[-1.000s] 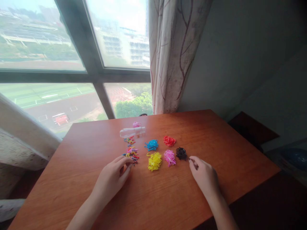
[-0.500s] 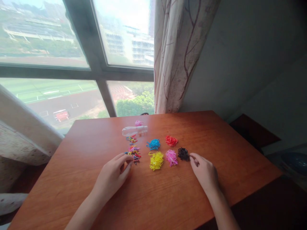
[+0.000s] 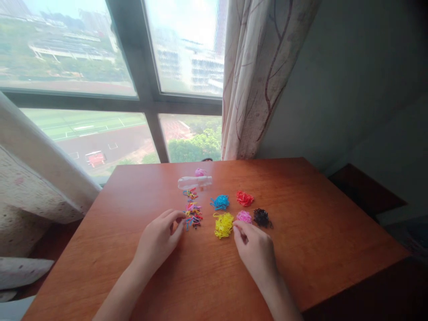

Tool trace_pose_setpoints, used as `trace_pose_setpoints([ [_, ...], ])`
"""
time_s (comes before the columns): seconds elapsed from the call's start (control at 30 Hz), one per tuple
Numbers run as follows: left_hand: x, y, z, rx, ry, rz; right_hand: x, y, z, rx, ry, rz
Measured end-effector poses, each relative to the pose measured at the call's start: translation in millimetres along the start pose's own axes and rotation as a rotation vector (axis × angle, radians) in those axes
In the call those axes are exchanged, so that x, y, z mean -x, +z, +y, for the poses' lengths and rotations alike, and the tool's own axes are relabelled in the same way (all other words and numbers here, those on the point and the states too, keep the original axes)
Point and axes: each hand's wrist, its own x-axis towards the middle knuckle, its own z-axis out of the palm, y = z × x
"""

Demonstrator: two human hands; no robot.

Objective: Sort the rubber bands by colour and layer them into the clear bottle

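Loose piles of small coloured rubber bands lie on the wooden table. My left hand rests at the left edge of the mixed-colour pile, thumb and forefinger drawn together in a pinch; whatever is between them is hidden. My right hand pinches at the gap between the yellow pile and the pink pile, covering the pink pile's lower part. I cannot make out what its fingertips hold. The black pile lies just beyond my right knuckles. Farther back are the blue pile and the red pile.
A clear plastic bottle-like container lies on its side behind the mixed pile, with a pink-purple object behind it. The table reaches to the window and a patterned curtain.
My right hand has moved left from the black pile to between the yellow and pink piles. My left hand stays beside the mixed pile. The whole view has shifted slightly.
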Motion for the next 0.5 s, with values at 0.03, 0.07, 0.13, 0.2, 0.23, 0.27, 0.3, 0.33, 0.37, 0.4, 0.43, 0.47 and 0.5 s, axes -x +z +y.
trace_pose_setpoints([
  [0.03,0.2,-0.6,-1.2,-0.014,-0.013,0.006,-1.9,5.5,-11.0,0.0,-0.02,-0.04],
  [0.07,0.4,-1.3,-2.0,-0.025,-0.024,0.009,-4.1,10.7,-21.6,0.007,-0.029,-0.072],
  [0.13,1.0,-2.8,-2.3,-0.042,-0.039,0.007,-9.4,19.8,-41.4,0.044,-0.04,-0.139],
  [0.2,1.6,-4.2,-1.0,-0.055,-0.051,-0.005,-15.4,26.8,-57.8,0.101,-0.035,-0.207],
  [0.23,1.8,-4.8,0.0,-0.059,-0.056,-0.015,-18.3,29.5,-64.3,0.132,-0.026,-0.237],
  [0.27,1.9,-5.2,1.3,-0.061,-0.061,-0.027,-20.9,31.7,-69.7,0.162,-0.014,-0.262],
  [0.3,2.1,-5.4,2.6,-0.061,-0.066,-0.04,-23.2,33.4,-73.9,0.19,-0.002,-0.282],
  [0.33,2.2,-5.4,3.7,-0.061,-0.07,-0.051,-25.1,34.8,-77.0,0.212,0.008,-0.299],
  [0.37,2.3,-5.2,4.8,-0.06,-0.072,-0.061,-26.5,35.9,-79.1,0.229,0.015,-0.314],
  [0.4,2.4,-4.8,5.5,-0.058,-0.073,-0.07,-27.5,36.9,-80.4,0.243,0.019,-0.325],
  [0.43,2.5,-4.2,6.0,-0.057,-0.072,-0.076,-28.1,37.9,-81.0,0.251,0.021,-0.333],
  [0.47,2.7,-3.7,6.3,-0.057,-0.071,-0.079,-28.5,38.9,-81.2,0.256,0.02,-0.339],
  [0.5,2.8,-3.2,6.3,-0.057,-0.07,-0.082,-28.7,39.9,-80.9,0.257,0.021,-0.343],
])
